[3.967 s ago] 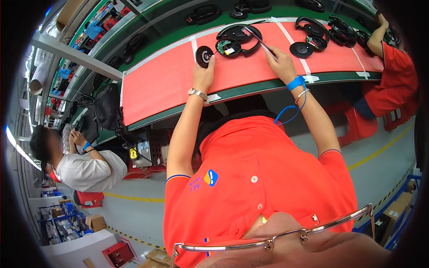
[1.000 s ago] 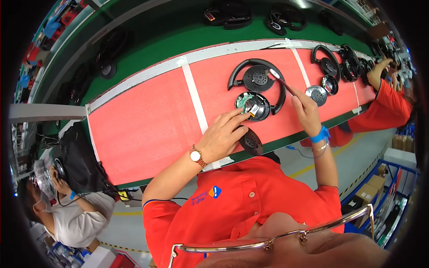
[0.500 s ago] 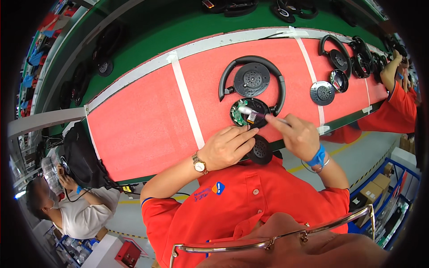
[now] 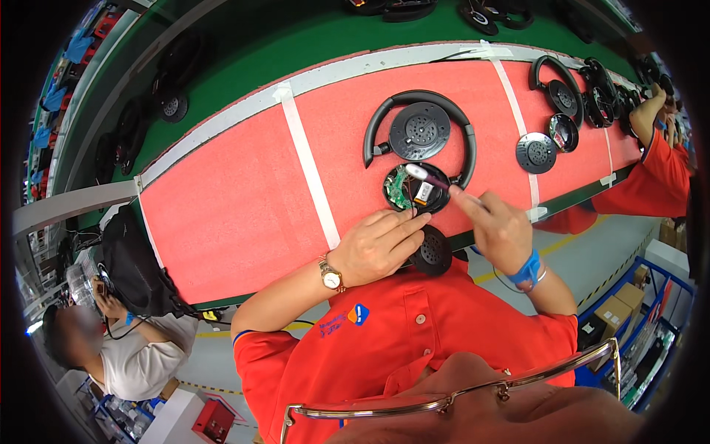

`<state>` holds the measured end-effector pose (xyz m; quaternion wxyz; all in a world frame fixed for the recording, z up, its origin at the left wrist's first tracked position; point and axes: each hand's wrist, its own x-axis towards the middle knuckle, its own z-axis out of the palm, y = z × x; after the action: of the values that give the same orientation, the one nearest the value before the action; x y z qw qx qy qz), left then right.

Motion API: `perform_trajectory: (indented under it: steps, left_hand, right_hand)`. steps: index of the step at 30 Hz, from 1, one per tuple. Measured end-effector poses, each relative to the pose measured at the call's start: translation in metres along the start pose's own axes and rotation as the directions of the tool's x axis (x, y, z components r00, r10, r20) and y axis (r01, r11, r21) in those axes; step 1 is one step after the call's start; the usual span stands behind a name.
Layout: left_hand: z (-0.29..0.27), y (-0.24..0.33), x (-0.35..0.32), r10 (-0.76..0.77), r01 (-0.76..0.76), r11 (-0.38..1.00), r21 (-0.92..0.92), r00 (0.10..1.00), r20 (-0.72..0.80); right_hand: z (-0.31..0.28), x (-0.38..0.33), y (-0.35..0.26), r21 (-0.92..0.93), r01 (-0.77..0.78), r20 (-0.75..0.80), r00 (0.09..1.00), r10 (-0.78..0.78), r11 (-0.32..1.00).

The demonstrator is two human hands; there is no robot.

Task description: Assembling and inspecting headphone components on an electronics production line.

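Observation:
An opened pair of black headphones lies on the pink mat, its headband (image 4: 419, 98) arching away from me. The near ear cup (image 4: 444, 194) shows a green circuit board (image 4: 397, 188) and a small silver battery (image 4: 424, 193). My left hand (image 4: 379, 246) has its fingers pressed together at that cup's near rim, with thin wires by the fingertips. My right hand (image 4: 501, 228) grips a slim tool with a purple handle and white head (image 4: 418, 172), held over the cup. Beside my left fingers is a round black perforated speaker plate (image 4: 433, 250).
Another perforated speaker plate (image 4: 535, 152) and an open cup (image 4: 563, 132) sit to the right, near more headphones (image 4: 560, 92). White tape strips (image 4: 307, 166) cross the mat. A black bag (image 4: 137, 255) stands at the left end; people are on both sides.
The white head of the tool has shifted slightly right and up over the cup, uncovering more of the circuit board and battery. My left hand has stayed at the rim.

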<state>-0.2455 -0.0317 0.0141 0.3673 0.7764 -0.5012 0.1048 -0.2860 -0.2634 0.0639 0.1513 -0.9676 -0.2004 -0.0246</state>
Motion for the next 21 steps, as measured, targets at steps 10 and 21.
perform_trajectory:
  steps: [10, 21]
  left_hand:
    - [0.001, 0.002, -0.002, -0.002, 0.001, 1.0, 0.013, 1.0, 0.01]
    - [-0.009, 0.005, 0.005, -0.049, 0.049, 0.999, -0.019, 0.998, 0.038]
  right_hand:
    - [-0.005, -0.002, 0.0, -0.033, -0.098, 0.026, 0.995, 0.099, 0.995]
    - [0.003, 0.052, 0.077, 0.578, -0.228, -0.044, 0.95, 0.309, 0.784]
